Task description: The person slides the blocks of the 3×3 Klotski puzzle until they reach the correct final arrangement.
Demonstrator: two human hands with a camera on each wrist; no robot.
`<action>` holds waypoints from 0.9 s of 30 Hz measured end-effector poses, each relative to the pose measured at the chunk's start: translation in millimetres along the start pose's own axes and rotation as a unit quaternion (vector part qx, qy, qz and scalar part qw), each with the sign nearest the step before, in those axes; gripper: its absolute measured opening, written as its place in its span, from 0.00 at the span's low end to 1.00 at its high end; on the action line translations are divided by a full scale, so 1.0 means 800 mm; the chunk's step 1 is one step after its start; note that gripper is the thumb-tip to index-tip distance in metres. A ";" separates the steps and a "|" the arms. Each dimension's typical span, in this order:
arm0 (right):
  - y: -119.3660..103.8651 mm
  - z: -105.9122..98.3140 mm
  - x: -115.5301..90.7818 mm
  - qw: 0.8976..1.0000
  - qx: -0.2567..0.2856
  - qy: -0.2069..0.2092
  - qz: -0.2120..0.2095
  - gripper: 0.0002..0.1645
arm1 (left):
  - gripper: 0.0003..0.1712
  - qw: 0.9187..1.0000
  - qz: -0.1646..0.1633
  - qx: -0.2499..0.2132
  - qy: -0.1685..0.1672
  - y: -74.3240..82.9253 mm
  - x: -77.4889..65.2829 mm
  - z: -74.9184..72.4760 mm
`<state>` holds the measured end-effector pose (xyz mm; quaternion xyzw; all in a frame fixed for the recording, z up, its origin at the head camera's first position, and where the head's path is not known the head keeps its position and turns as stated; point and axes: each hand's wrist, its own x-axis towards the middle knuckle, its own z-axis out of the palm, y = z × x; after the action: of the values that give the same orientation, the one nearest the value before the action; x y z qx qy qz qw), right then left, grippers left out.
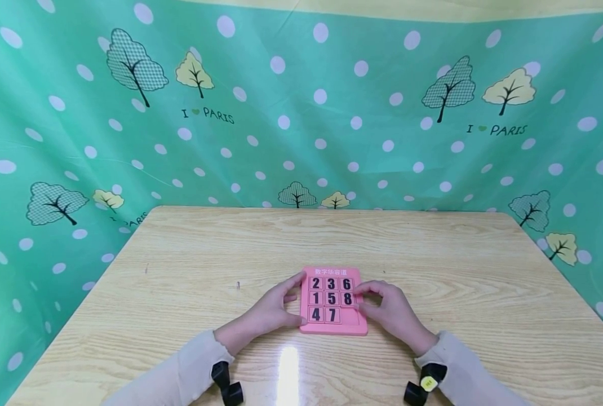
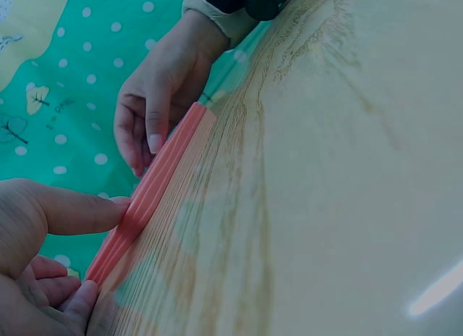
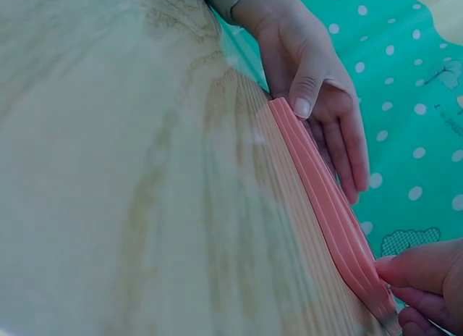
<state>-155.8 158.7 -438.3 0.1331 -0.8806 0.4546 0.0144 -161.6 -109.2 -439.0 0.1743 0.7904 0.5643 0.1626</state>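
Observation:
A pink number sliding puzzle [image 1: 332,329] lies flat on the table, its black-on-pink tiles reading 2 3 6, 1 5 8 and 4 7, with the bottom right space bare. My left hand [image 1: 273,309] holds its left side, thumb at the lower corner and index finger near the upper one. On the right, my right hand [image 1: 390,310] reaches over the edge, its index finger and thumb touching around the 8 tile [image 1: 347,299]. Both wrist views show the pink frame [image 2: 155,180] nearly edge-on, which hides the tiles.
The wood-grain table [image 1: 205,242] extends around the puzzle, with a bright light reflection [image 1: 288,375] in front. A green dotted cloth [image 1: 301,135] printed with trees hangs behind and at the sides. Black wrist-worn devices [image 1: 227,386] sit over both sleeves.

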 end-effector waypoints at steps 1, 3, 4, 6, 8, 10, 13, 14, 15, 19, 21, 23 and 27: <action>0.000 0.000 0.000 1.000 0.000 -0.001 0.000 0.16 | 0.56 1.000 0.000 0.000 0.000 0.000 0.000 0.000; 0.000 0.000 0.000 1.000 0.001 -0.002 -0.003 0.16 | 0.56 1.000 -0.001 -0.001 0.000 0.001 0.000 0.000; 0.000 0.000 0.000 1.000 0.001 -0.002 -0.005 0.16 | 0.56 1.000 -0.001 -0.001 0.000 0.001 0.000 0.000; 0.001 0.000 -0.001 1.000 0.001 -0.002 -0.009 0.16 | 0.56 1.000 -0.003 -0.001 0.000 0.001 0.000 0.000; 0.001 0.000 -0.001 1.000 0.000 -0.004 -0.014 0.17 | 0.56 1.000 -0.006 0.000 0.001 0.001 0.000 0.000; 0.001 -0.001 -0.002 1.000 0.001 -0.006 -0.017 0.17 | 0.56 1.000 -0.008 -0.001 0.001 0.001 0.000 0.001; 0.001 -0.001 -0.003 1.000 -0.002 -0.010 -0.021 0.17 | 0.56 1.000 -0.009 -0.002 0.002 0.002 0.000 0.001; 0.000 -0.001 -0.003 1.000 -0.003 -0.010 -0.022 0.17 | 0.56 1.000 -0.009 -0.002 0.002 0.002 0.000 0.001; -0.001 -0.002 -0.004 1.000 -0.003 -0.011 -0.024 0.17 | 0.56 1.000 -0.009 -0.002 0.002 0.002 0.000 0.001; -0.002 -0.002 -0.007 0.999 -0.002 -0.015 -0.030 0.16 | 0.56 1.000 -0.008 0.000 0.002 0.003 -0.001 0.000; -0.002 -0.002 -0.009 0.999 0.000 -0.018 -0.032 0.15 | 0.56 1.000 -0.009 -0.001 0.002 0.004 -0.001 0.000; -0.002 -0.002 -0.011 0.999 -0.001 -0.019 -0.034 0.15 | 0.56 1.000 -0.008 -0.002 0.002 0.003 -0.001 0.000; -0.004 -0.003 -0.014 0.999 -0.008 -0.021 -0.038 0.15 | 0.56 1.000 -0.005 -0.002 0.001 0.003 -0.001 0.000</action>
<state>-144.8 161.9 -436.0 0.1757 -0.8787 0.4437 0.0143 -160.6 -109.0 -436.7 0.1696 0.7905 0.5649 0.1648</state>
